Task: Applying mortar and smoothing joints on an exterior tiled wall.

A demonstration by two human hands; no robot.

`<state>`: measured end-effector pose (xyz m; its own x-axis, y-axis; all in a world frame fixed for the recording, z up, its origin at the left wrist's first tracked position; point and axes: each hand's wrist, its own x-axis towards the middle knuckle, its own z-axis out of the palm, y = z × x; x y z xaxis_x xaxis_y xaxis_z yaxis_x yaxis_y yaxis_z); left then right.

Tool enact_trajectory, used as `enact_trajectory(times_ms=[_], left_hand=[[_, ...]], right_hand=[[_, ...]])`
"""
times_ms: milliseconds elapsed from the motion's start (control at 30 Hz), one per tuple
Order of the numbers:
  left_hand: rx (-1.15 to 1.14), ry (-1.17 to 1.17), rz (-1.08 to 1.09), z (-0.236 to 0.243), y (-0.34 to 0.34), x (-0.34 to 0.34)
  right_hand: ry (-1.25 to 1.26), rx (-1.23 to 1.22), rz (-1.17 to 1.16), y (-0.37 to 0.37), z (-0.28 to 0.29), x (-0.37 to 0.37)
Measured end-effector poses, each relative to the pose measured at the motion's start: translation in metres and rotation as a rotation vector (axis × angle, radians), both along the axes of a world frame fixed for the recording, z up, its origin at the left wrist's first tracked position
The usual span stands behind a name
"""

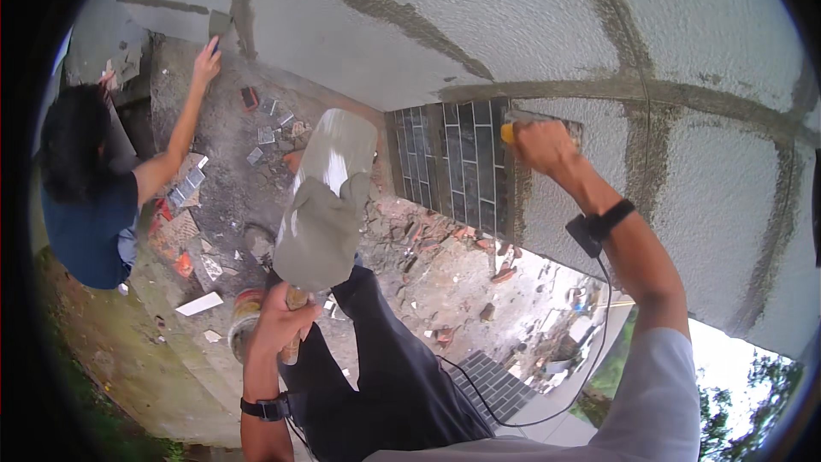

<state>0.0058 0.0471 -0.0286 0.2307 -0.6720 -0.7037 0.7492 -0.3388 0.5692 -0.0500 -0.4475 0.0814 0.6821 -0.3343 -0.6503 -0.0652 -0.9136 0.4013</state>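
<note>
Brick rubble [503, 275] on grey ground [224, 124], white strip [199, 304], green trees [717, 415].

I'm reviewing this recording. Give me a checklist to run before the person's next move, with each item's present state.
1. Left hand gripping the broad trowel by its wooden handle: ok.
2. Mortar loaded on that trowel: ok, a grey heap sits on it.
3. Right hand gripping the yellow-handled tool at the wall: ok.
4. That tool's blade flat against the wall: cannot tell, the hand hides part of it.
5. Co-worker clear of both tools: ok, off to the left.
6. Ground free of debris: not ok, broken brick lies scattered.
</note>
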Motion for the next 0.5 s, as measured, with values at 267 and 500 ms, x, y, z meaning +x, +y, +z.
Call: enact_trajectory(times_ms=[267, 500], left_hand=[[0.001, 0.156, 0.146, -0.021, 0.032, -0.018], [-0.012, 0.104, 0.257, -0.024, 0.040, -0.034]], right_hand=[[0.263, -0.128, 0.069, -0.025, -0.029, 0.054], [0.512, -0.142, 0.161, 0.023, 0.011, 0.097]])
